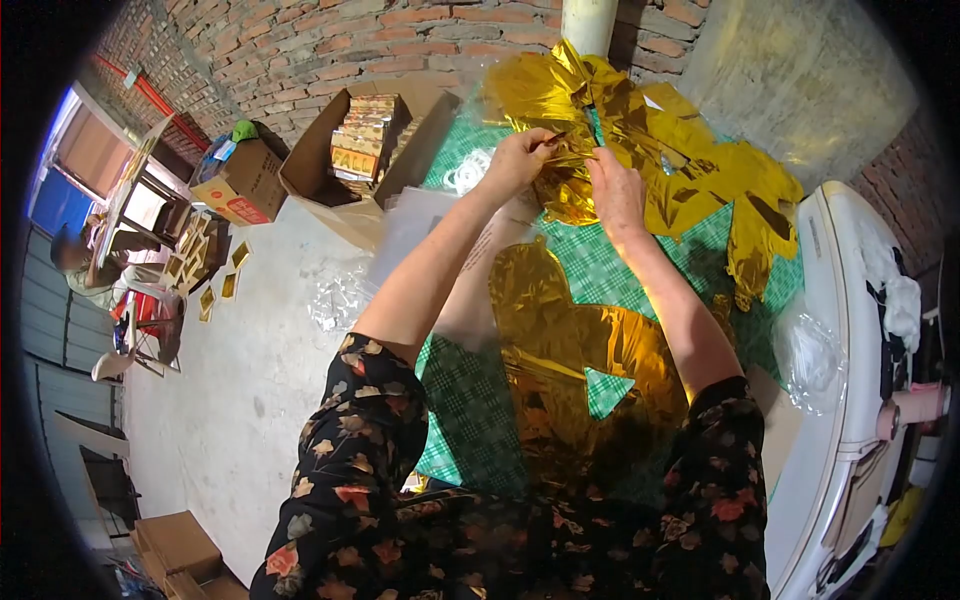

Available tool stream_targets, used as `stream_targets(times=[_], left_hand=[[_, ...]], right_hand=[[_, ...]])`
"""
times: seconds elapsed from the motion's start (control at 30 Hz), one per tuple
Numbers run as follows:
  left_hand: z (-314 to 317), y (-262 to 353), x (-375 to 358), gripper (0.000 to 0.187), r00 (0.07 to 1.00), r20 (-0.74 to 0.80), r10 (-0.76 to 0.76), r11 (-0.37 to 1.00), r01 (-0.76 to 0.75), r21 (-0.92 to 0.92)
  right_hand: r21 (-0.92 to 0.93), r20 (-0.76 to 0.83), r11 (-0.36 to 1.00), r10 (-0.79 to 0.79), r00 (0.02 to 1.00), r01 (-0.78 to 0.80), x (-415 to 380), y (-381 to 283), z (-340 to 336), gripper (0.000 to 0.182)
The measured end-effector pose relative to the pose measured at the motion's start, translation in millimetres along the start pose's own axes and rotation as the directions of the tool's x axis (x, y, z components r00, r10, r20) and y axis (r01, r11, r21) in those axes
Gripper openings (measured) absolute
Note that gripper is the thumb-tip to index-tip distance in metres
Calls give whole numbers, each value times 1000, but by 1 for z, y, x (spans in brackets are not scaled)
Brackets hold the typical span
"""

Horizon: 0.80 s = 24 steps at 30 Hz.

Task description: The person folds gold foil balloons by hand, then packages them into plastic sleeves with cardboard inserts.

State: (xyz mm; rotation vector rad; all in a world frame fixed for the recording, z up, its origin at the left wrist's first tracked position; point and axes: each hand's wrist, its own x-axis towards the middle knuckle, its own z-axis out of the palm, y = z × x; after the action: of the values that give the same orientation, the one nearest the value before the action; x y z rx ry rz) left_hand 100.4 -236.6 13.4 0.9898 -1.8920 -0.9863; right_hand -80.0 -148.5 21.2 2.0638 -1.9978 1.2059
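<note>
My left hand [518, 163] pinches an edge of crinkled gold foil [570, 190] at the far part of the table. Close beside it, my right hand [618, 196] is closed with its fingertips at the same foil; a thin greenish strip shows just above them, and I cannot make out what it is. More shiny gold foil [690, 190], which looks like deflated foil balloons, spreads to the right. Nearer my body lies a flat cut-out gold foil shape [545, 350] with a triangular hole. Under everything is a green checked tablecloth [465, 400].
An open cardboard box [310, 195] with patterned packs stands left of the table, near white string [468, 172] and clear plastic sheets [405, 225]. A white appliance-like body [835, 330] borders the right side. Another person [85, 265] is at the far left, near scattered gold-edged cards [230, 285].
</note>
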Motion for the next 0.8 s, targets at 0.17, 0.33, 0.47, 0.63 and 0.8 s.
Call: stream_targets(times=[0.17,0.33,0.47,0.63,0.8], left_hand=[[-7,25,-4,45,985,58,-160,987,159,20],[-19,29,-2,56,963,156,-217,968,233,-90],[-19,48,-4,59,970,200,-141,990,142,6],[-12,34,3,44,975,179,128,918,-185,350],[-17,41,26,30,982,47,181,864,-182,469]], right_hand=[[190,-112,978,-70,991,90,5,4,4,38],[35,-50,990,-138,989,140,8,7,0,35],[21,-31,992,-127,991,128,14,7,-3,25],[51,-11,996,-76,997,76,21,0,-5,25],[13,-347,958,-263,900,285,10,-12,-7,33]])
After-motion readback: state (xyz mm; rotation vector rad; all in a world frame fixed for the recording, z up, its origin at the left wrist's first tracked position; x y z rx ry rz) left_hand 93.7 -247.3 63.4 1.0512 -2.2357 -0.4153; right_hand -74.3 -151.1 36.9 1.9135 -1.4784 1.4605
